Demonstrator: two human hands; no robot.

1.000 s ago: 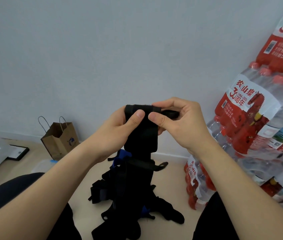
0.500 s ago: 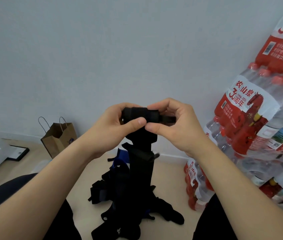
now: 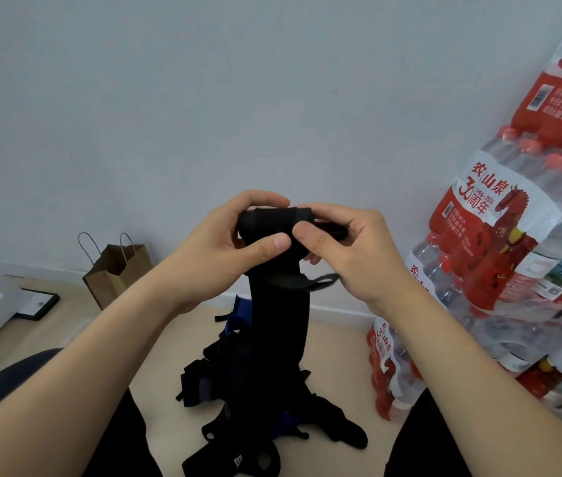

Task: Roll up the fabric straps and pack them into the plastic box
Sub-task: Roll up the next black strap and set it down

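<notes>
Both hands hold the rolled part of the black fabric strap [image 3: 274, 220] up in the air. The left hand [image 3: 224, 249] has its fingers curled over the top of the roll and its thumb pressed on the front; the right hand [image 3: 348, 253] pinches the right end in the same way. The axis of the roll lies level, from hand to hand, and the unrolled tail hangs straight down to the pile of straps [image 3: 324, 428] on the floor [image 3: 338, 359]. So the next turn, I judge, must wind downward along this tail. The plastic box is not in view.
</notes>
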